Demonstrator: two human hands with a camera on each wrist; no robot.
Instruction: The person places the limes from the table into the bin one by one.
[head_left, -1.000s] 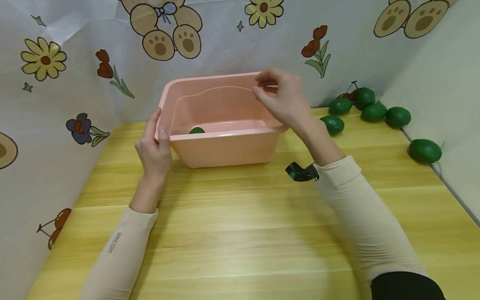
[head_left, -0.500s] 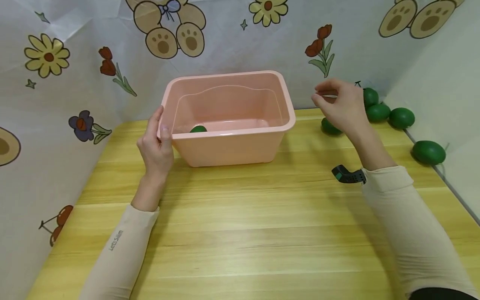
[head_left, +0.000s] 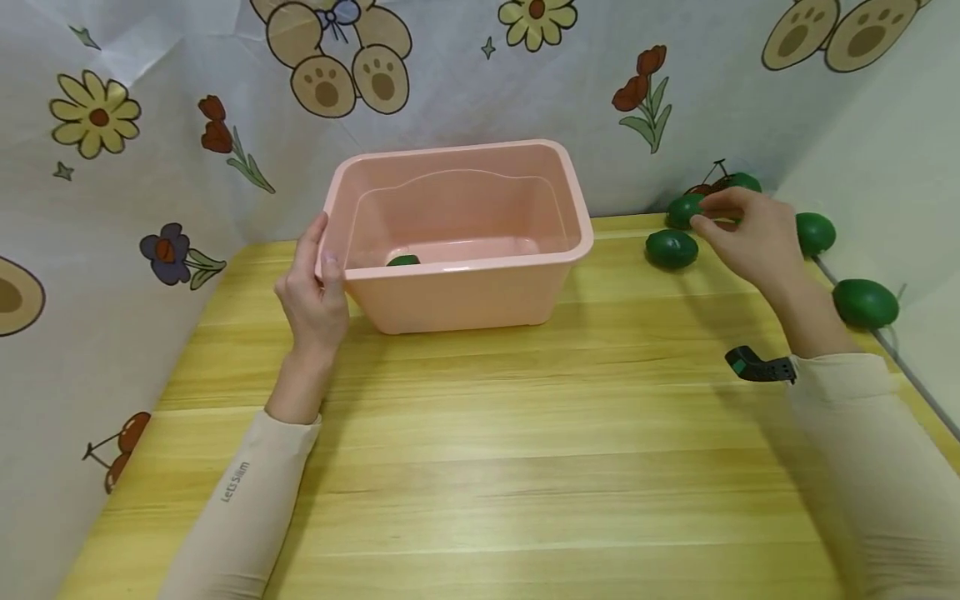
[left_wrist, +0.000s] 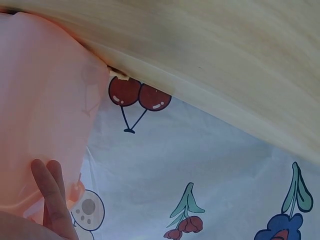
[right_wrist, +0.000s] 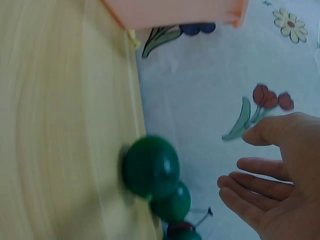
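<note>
A pink plastic basin [head_left: 457, 300] stands at the back of the table, with one green lime [head_left: 403, 260] partly visible inside. My left hand [head_left: 311, 292] grips its left rim; in the left wrist view, fingers [left_wrist: 52, 195] lie against the basin's outer wall. At the right, my right hand [head_left: 753, 242] hovers over a group of dark green limes, thumb and fingers apart, holding nothing. Left of it sit a near lime [head_left: 671, 249] and one behind [head_left: 682, 211]. The hand partly covers others. In the right wrist view, a lime [right_wrist: 151, 167] is apart from the fingers.
More limes rest at the right edge, one by the wall [head_left: 815, 233] and one nearer [head_left: 865, 303]. A patterned sheet [head_left: 450, 92] hangs behind the wooden table [head_left: 480, 467]. A pale wall [head_left: 900, 183] bounds the right side.
My right hand has moved from above the basin's right side rightward to the limes, its fingers empty. The lime in the basin has shifted slightly right. The left hand stays on the rim.
</note>
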